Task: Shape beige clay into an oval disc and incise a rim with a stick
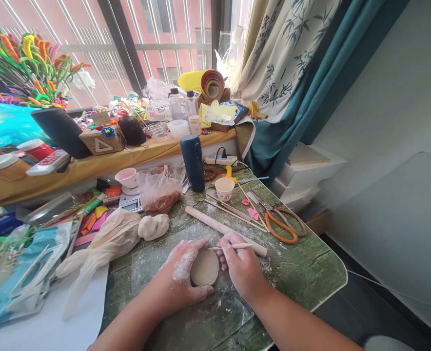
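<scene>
My left hand (181,268), dusted white, curls around a round, flat-bottomed clay piece (204,268) with a slightly raised rim, fingers at its far side and thumb at the near side. In my right hand (245,273) is a thin pointed wooden clay tool (244,246), pinched like a pen. Its tip reaches the far right rim of the clay; whether it touches cannot be made out. Just beyond both hands lies a pale rolling pin (223,230). A lump of white clay (154,227) rests to the left, beside a crumpled plastic bag (116,231).
Orange-handled scissors (281,229) and thin sticks (233,213) lie at the right. A paper cup (225,188), a dark blue bottle (192,163), a bag of reddish-brown material (160,195) and a small scale (130,204) stand behind. The green table (310,273) ends at a rounded right corner.
</scene>
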A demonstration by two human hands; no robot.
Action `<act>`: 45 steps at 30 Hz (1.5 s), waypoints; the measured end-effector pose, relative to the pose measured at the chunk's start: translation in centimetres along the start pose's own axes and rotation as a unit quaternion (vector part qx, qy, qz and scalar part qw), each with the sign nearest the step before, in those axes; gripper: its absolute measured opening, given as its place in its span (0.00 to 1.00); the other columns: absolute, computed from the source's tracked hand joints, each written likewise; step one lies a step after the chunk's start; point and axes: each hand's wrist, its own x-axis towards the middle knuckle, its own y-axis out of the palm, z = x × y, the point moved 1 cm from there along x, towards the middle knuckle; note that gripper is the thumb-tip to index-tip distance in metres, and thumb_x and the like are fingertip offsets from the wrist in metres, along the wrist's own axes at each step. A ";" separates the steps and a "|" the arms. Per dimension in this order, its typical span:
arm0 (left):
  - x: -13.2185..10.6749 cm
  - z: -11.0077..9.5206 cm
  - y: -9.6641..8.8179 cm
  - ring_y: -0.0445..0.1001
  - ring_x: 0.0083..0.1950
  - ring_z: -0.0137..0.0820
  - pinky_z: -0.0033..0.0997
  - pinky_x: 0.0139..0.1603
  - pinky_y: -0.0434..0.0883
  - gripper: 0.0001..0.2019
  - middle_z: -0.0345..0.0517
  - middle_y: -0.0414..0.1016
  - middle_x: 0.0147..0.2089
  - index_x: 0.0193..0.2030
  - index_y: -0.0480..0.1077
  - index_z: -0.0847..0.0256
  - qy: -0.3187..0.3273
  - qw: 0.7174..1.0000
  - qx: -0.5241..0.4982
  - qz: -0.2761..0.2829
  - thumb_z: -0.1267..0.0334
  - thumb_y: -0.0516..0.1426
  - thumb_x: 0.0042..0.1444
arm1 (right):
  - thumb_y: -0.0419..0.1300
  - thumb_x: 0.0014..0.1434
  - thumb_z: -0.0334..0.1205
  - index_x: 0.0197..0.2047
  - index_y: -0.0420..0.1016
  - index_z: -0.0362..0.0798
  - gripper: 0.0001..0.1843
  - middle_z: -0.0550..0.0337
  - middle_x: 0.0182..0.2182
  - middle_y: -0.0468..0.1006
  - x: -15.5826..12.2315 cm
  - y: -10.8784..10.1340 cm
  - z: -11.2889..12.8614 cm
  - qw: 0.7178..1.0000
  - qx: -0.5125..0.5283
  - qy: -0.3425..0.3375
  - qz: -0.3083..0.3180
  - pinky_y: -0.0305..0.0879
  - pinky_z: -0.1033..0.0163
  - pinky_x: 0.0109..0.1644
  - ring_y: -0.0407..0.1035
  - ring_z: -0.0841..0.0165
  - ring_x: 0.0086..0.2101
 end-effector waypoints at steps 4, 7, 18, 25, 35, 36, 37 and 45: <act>0.0 -0.3 -0.1 0.67 0.66 0.50 0.55 0.70 0.64 0.42 0.53 0.70 0.64 0.68 0.62 0.54 0.008 1.000 0.014 0.001 0.63 0.70 0.44 | 0.50 0.71 0.49 0.35 0.70 0.51 0.16 0.63 0.26 0.72 -0.2 -0.1 0.0 0.999 -0.028 -0.009 -0.014 0.65 0.64 0.30 0.66 0.67 0.26; -0.1 -0.3 0.1 0.67 0.66 0.50 0.56 0.71 0.62 0.41 0.52 0.70 0.65 0.68 0.62 0.54 0.018 0.999 0.027 0.000 0.62 0.69 0.46 | 0.50 0.70 0.49 0.35 0.71 0.51 0.16 0.62 0.27 0.73 -0.2 -0.2 -0.1 0.999 -0.030 -0.007 -0.026 0.65 0.64 0.29 0.67 0.67 0.26; -0.2 0.2 -0.2 0.63 0.70 0.51 0.60 0.74 0.55 0.42 0.48 0.70 0.67 0.69 0.61 0.50 0.023 0.999 0.021 0.031 0.63 0.69 0.46 | 0.50 0.71 0.49 0.34 0.71 0.51 0.17 0.61 0.28 0.73 -0.2 -0.4 0.0 0.999 -0.041 -0.007 -0.027 0.66 0.64 0.30 0.68 0.66 0.27; 0.0 -0.7 0.4 0.70 0.61 0.50 0.56 0.66 0.66 0.36 0.50 0.74 0.60 0.64 0.65 0.53 0.000 0.999 0.043 -0.018 0.58 0.69 0.48 | 0.49 0.71 0.49 0.35 0.71 0.51 0.17 0.62 0.28 0.74 -0.3 -0.5 0.1 0.999 -0.037 -0.001 -0.026 0.66 0.64 0.31 0.67 0.67 0.27; -0.2 -0.5 0.5 0.69 0.64 0.50 0.56 0.67 0.65 0.36 0.49 0.74 0.62 0.66 0.65 0.51 0.024 0.999 0.038 -0.023 0.59 0.69 0.49 | 0.50 0.70 0.49 0.35 0.71 0.51 0.16 0.61 0.28 0.74 -0.4 -0.4 0.2 0.999 -0.031 0.004 -0.023 0.66 0.63 0.30 0.68 0.66 0.27; -0.2 -0.6 0.6 0.70 0.62 0.49 0.55 0.66 0.67 0.36 0.49 0.74 0.61 0.65 0.65 0.52 0.017 0.999 0.039 -0.031 0.58 0.69 0.49 | 0.50 0.70 0.49 0.35 0.71 0.51 0.17 0.61 0.28 0.74 -0.4 -0.5 0.2 0.999 -0.029 0.005 -0.024 0.66 0.63 0.30 0.67 0.66 0.27; -0.2 -0.8 0.7 0.71 0.61 0.49 0.55 0.66 0.67 0.35 0.49 0.74 0.61 0.65 0.66 0.52 0.011 0.998 0.040 -0.039 0.58 0.69 0.49 | 0.49 0.70 0.50 0.35 0.71 0.51 0.17 0.61 0.28 0.74 -0.4 -0.5 0.2 0.999 -0.028 0.005 -0.026 0.66 0.63 0.30 0.67 0.66 0.27; -0.3 -0.6 0.0 0.65 0.68 0.50 0.56 0.70 0.62 0.42 0.47 0.70 0.66 0.69 0.62 0.47 0.034 0.999 0.021 0.006 0.61 0.70 0.47 | 0.50 0.70 0.49 0.34 0.70 0.51 0.17 0.61 0.28 0.73 -0.3 -0.5 0.4 0.999 -0.038 -0.008 -0.024 0.66 0.63 0.30 0.67 0.66 0.28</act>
